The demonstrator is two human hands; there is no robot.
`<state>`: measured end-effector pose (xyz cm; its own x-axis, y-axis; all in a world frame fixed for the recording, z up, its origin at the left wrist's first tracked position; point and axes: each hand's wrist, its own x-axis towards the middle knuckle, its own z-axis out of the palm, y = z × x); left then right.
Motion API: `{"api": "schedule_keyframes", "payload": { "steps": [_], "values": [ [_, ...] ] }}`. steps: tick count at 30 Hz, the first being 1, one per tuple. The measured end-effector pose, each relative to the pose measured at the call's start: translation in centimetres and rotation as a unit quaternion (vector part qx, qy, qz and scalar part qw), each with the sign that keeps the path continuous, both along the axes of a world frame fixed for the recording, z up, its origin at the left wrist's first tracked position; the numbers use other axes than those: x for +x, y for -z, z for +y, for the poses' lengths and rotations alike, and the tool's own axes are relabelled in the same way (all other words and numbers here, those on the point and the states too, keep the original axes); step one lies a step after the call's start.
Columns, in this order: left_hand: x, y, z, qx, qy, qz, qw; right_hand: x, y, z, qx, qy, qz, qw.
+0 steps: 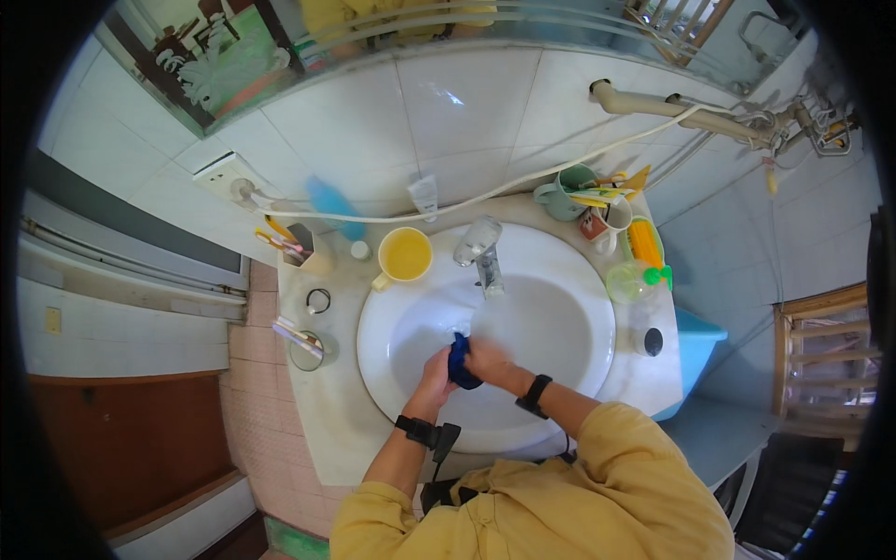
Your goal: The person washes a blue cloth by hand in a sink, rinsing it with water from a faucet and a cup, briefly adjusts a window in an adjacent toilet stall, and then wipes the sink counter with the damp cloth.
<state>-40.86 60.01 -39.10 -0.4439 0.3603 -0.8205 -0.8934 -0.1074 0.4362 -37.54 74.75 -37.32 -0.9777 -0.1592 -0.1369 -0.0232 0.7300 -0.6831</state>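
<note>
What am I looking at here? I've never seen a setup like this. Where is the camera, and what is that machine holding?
There is no machine at work here, just a person's two bare hands. This single picture comes from a wide camera worn on their head, looking down, so straight edges bend near the rim. The left hand holds a dark blue cloth over a white sink; the right hand, blurred, touches it too. Each wrist wears a black band. Around the bowl are a tap and a yellow cup. On the pale counter stand a glass with toothbrushes and a green-topped pump bottle.
</note>
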Motion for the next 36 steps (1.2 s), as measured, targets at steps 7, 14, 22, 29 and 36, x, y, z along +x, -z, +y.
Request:
{"api": "schedule_keyframes", "payload": {
  "steps": [7, 14, 22, 29, 36],
  "values": [
    [-1.2, -2.4, -1.1, -0.118, -0.043, 0.113, 0.986, -0.4, 9.8, 5.3, 0.179, 0.04, 0.14, 0.973],
    [-0.6, -1.5, -2.8, -0.114, -0.01, 0.1, 0.988, -1.0, 9.4, 3.7, 0.113, -0.03, 0.196, 0.974],
    [-1.1, -2.3, -4.4, -0.086, -0.027, 0.117, 0.989, -1.4, 4.5, 8.4, 0.366, -0.029, 0.095, 0.925],
    [-1.1, -3.2, -6.0, -0.096, -0.032, 0.12, 0.988, 8.6, -1.3, 5.0, 0.437, -0.124, -0.245, 0.857],
    [-0.6, -4.9, -6.8, -0.105, -0.041, 0.174, 0.978, 4.6, -2.8, -7.4, 0.079, -0.115, -0.26, 0.955]
  ]
}}
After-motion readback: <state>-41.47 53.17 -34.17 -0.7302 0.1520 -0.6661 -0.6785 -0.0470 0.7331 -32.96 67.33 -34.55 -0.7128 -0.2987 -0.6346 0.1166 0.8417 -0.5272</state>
